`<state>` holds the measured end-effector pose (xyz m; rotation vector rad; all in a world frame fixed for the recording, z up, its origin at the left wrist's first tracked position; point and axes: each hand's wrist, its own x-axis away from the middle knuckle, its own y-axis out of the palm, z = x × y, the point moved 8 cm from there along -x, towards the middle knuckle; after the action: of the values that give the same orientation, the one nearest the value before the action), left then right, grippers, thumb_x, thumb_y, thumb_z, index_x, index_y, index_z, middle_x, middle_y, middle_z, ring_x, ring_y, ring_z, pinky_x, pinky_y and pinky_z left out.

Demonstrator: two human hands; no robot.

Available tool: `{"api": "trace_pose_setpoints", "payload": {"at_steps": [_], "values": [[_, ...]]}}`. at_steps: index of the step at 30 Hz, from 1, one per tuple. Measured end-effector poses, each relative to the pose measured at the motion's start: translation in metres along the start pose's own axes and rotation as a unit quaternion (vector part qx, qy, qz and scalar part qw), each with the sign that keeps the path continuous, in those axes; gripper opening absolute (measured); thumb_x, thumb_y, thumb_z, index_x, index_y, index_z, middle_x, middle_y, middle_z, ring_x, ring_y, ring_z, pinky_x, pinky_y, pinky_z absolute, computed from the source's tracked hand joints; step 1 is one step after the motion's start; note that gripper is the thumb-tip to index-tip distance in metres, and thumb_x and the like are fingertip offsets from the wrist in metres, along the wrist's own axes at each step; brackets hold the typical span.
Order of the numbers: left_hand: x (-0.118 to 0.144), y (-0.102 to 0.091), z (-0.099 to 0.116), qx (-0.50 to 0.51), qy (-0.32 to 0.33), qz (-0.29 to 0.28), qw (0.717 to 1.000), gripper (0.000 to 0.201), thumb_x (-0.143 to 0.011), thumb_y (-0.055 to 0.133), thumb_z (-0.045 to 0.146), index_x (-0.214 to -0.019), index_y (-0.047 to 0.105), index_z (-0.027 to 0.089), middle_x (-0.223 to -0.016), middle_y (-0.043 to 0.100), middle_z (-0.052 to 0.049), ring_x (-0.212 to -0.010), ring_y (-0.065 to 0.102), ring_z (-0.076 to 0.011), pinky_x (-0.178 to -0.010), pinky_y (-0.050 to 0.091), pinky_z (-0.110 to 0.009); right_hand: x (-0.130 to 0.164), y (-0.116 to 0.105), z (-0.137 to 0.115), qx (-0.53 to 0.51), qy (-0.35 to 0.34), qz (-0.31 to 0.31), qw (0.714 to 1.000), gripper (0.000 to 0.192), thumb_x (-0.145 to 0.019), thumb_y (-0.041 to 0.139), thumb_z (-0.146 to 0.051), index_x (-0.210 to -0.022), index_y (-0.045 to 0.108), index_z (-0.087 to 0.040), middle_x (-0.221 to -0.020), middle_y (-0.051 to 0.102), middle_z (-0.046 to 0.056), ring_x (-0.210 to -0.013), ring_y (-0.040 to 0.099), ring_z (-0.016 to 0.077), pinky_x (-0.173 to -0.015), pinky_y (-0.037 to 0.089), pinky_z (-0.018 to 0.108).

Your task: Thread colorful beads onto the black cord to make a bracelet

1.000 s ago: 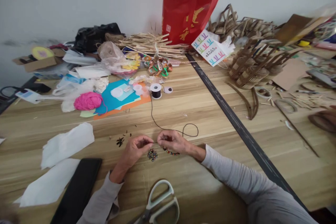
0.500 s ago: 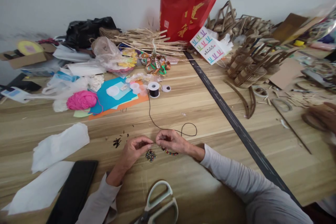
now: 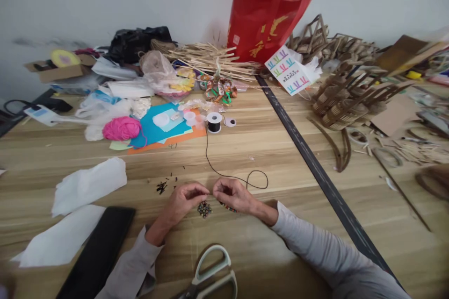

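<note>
My left hand (image 3: 186, 201) pinches the black cord close to its tip, thumb and forefinger pressed together. A short way to its right, my right hand (image 3: 233, 195) is closed on the same cord, with a short gap between the two. A string of colourful beads (image 3: 228, 208) hangs below my right hand, partly hidden by it. Loose dark patterned beads (image 3: 204, 209) lie in a cluster under my fingertips. From the white spool (image 3: 213, 122), the black cord (image 3: 224, 171) runs across the table and loops beside my right hand.
Scissors (image 3: 213, 273) with pale handles lie near the front edge. Black snippets (image 3: 162, 187) are left of my hands. White paper sheets (image 3: 89, 186) and a black flat case (image 3: 100, 252) lie at left. Pink yarn (image 3: 121, 128), a red bag (image 3: 268, 18) and small woven baskets (image 3: 345, 107) stand behind.
The view has shifted slightly, so the table's things sit a little lower and further right. Both hands keep their pinch on the cord. A person's hand at the far right has mostly left view.
</note>
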<state>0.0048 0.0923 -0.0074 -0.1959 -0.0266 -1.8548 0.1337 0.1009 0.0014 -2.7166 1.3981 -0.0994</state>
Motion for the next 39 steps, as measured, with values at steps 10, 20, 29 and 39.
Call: {"api": "trace_pose_setpoints", "payload": {"at_steps": [10, 20, 29, 39], "values": [[0.002, 0.0, -0.004, 0.005, -0.008, -0.003, 1.0, 0.012, -0.067, 0.069, 0.021, -0.074, 0.068, 0.011, -0.067, 0.064, -0.003, -0.063, 0.057, -0.0135, -0.06, 0.044, -0.024, 0.002, 0.004, 0.001, 0.007, 0.005, -0.014, 1.0, 0.009, -0.078, 0.058, -0.022, -0.075, 0.056, -0.013, -0.063, 0.048, -0.003, -0.054, 0.039, 0.0066, -0.049, 0.031, 0.017], [0.002, 0.001, -0.003, 0.011, -0.015, -0.006, 1.0, 0.015, -0.066, 0.071, 0.024, -0.073, 0.066, 0.012, -0.068, 0.064, -0.003, -0.063, 0.058, -0.014, -0.06, 0.045, -0.025, 0.002, 0.004, -0.001, 0.003, 0.011, -0.018, 1.0, 0.013, -0.078, 0.059, -0.026, -0.075, 0.055, -0.014, -0.06, 0.045, -0.003, -0.052, 0.036, 0.0068, -0.047, 0.03, 0.018], [0.003, 0.001, -0.006, 0.019, -0.013, -0.003, 1.0, 0.014, -0.067, 0.071, 0.023, -0.074, 0.066, 0.012, -0.067, 0.064, -0.002, -0.062, 0.057, -0.0134, -0.06, 0.045, -0.024, 0.003, 0.005, 0.002, 0.001, 0.006, -0.025, 1.0, 0.009, -0.079, 0.056, -0.022, -0.075, 0.056, -0.013, -0.063, 0.047, -0.002, -0.054, 0.037, 0.0069, -0.048, 0.03, 0.018], [0.004, 0.004, 0.012, -0.079, 0.038, -0.011, 0.996, 0.01, -0.072, 0.065, 0.021, -0.073, 0.069, 0.013, -0.07, 0.065, -0.005, -0.066, 0.057, -0.0152, -0.061, 0.044, -0.025, 0.003, 0.004, 0.002, 0.006, 0.01, -0.022, 1.0, 0.01, -0.079, 0.057, -0.023, -0.076, 0.057, -0.013, -0.063, 0.048, -0.002, -0.055, 0.039, 0.007, -0.048, 0.03, 0.018]]}}
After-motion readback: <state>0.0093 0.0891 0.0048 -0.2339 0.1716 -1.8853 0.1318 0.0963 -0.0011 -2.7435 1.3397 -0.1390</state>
